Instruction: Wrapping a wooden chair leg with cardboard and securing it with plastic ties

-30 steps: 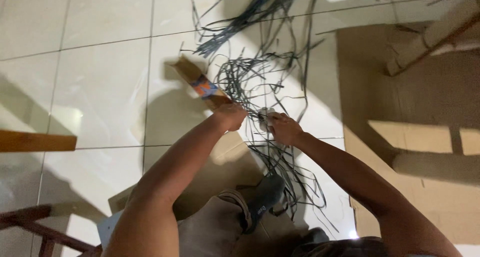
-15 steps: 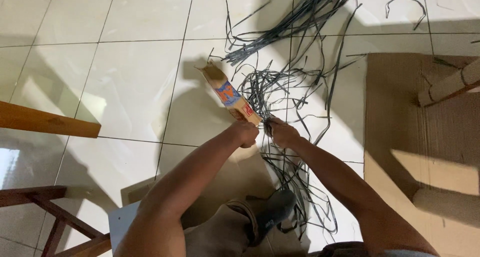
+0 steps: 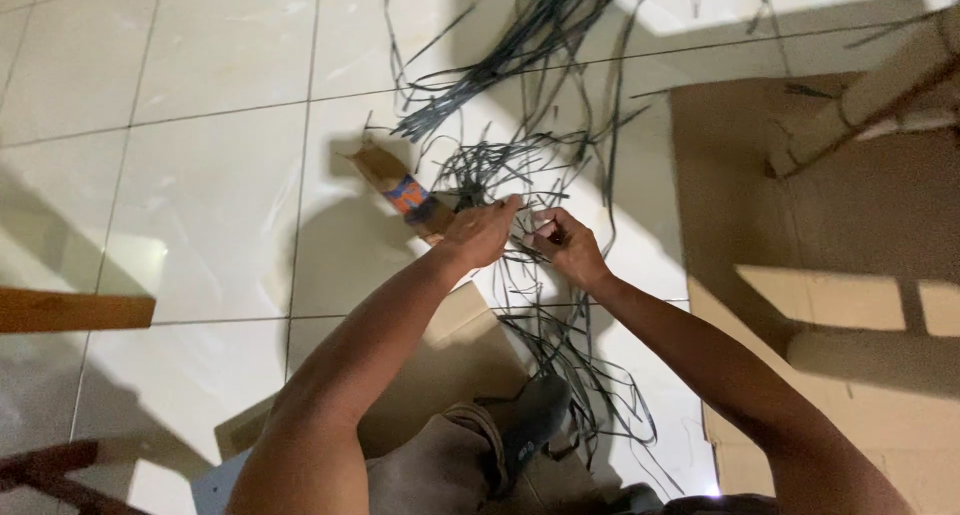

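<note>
My left hand (image 3: 482,233) and my right hand (image 3: 568,247) meet over the white tiled floor, both pinching thin dark strips (image 3: 530,225) from a tangled heap. The heap of dark strips (image 3: 520,85) spreads up and away from my hands, and more strands trail down toward my knee. A brown cardboard piece with a coloured band (image 3: 402,190) lies on the floor just left of my left hand, partly under it.
A large flat cardboard sheet (image 3: 880,305) covers the floor on the right. Another cardboard piece (image 3: 450,355) lies under my left forearm. A wooden plank (image 3: 70,310) juts in from the left, a wooden frame (image 3: 870,85) stands top right.
The view has shifted, so the strips and cardboard piece sit a little higher in the picture. My hands stay together on the strips, fingers working closer.
</note>
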